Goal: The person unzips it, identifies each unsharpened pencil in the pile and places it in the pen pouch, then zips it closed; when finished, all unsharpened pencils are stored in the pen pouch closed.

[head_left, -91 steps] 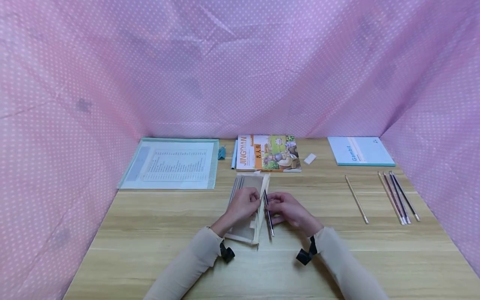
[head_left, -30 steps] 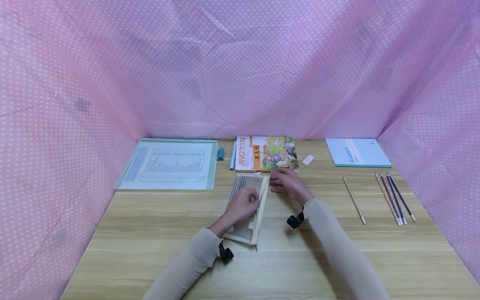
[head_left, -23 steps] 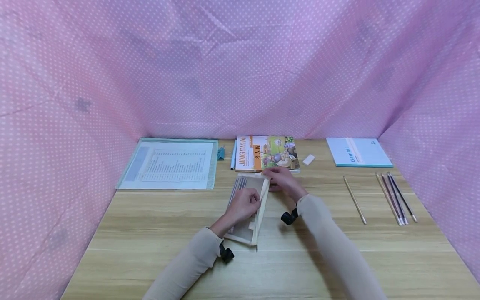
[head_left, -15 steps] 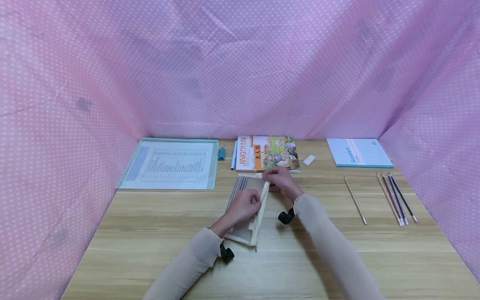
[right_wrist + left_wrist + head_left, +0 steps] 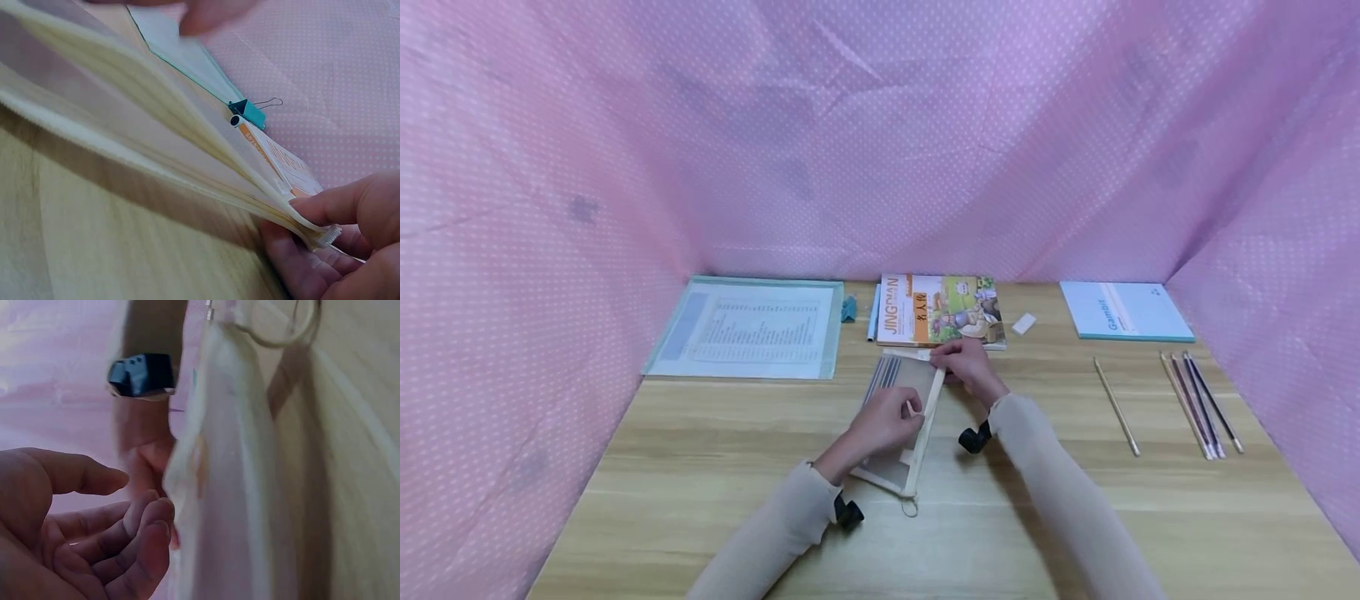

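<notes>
A pale mesh zip pouch (image 5: 913, 377) lies in the middle of the wooden table, with several grey stripes along its left side. My right hand (image 5: 972, 368) pinches its far right corner between thumb and fingers. In the right wrist view, the two cream zip edges (image 5: 187, 147) stand parted and meet at that pinched end. Over the pouch's right edge hovers my left hand (image 5: 889, 418); the left wrist view shows its fingers (image 5: 147, 550) loosely bent and holding nothing, beside the pouch wall (image 5: 225, 456). A small cord loop (image 5: 910, 508) hangs from the near corner.
Behind the pouch lie an illustrated book (image 5: 955, 310), a white eraser (image 5: 1023, 323) and a teal binder clip (image 5: 848, 309). A document folder (image 5: 745, 329) is at left, a light blue notebook (image 5: 1123, 310) at right. One pencil (image 5: 1116, 406) and several more pencils (image 5: 1201, 404) lie at right.
The dark pencil my right hand held beside the pouch is out of sight. That hand has moved away from me to pinch the far corner. My left hand has let go of the pouch edge.
</notes>
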`<action>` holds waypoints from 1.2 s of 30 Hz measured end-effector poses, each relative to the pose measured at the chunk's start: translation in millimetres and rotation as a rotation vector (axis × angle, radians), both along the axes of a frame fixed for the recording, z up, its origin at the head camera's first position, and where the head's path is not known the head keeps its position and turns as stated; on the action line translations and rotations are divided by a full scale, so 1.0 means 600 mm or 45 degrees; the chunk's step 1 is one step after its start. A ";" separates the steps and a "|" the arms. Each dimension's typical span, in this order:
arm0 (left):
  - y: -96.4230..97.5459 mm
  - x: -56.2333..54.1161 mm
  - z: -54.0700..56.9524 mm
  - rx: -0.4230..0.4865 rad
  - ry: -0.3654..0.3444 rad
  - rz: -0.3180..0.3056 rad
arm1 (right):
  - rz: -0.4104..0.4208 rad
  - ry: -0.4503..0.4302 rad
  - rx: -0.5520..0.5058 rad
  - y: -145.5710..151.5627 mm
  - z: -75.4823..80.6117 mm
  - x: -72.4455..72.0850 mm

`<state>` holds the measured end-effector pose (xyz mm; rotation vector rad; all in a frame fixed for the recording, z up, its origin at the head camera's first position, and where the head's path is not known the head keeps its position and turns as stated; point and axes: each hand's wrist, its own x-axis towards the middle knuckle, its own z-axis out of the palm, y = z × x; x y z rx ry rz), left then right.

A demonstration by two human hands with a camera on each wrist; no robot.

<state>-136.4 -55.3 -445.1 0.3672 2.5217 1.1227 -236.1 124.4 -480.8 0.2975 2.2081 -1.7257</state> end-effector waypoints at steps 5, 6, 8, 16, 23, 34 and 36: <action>-0.028 0.040 0.015 0.001 0.026 -0.078 | 0.017 0.031 -0.006 0.001 -0.003 0.005; -0.035 0.050 0.017 0.008 0.028 -0.101 | 0.019 0.038 -0.009 0.001 -0.003 0.005; -0.049 0.070 0.020 0.028 0.010 -0.143 | 0.021 0.042 -0.016 0.000 -0.003 0.006; -0.078 0.139 0.015 0.071 -0.090 -0.242 | 0.017 0.036 0.023 0.003 -0.003 0.004; -0.079 0.157 0.002 0.081 -0.028 -0.233 | 0.027 0.031 0.018 0.006 -0.001 0.003; -0.114 0.152 0.002 0.241 -0.185 -0.137 | 0.103 0.046 0.032 0.035 0.007 0.033; -0.119 0.147 0.002 0.263 -0.209 -0.113 | 0.109 0.043 0.052 0.044 0.009 0.039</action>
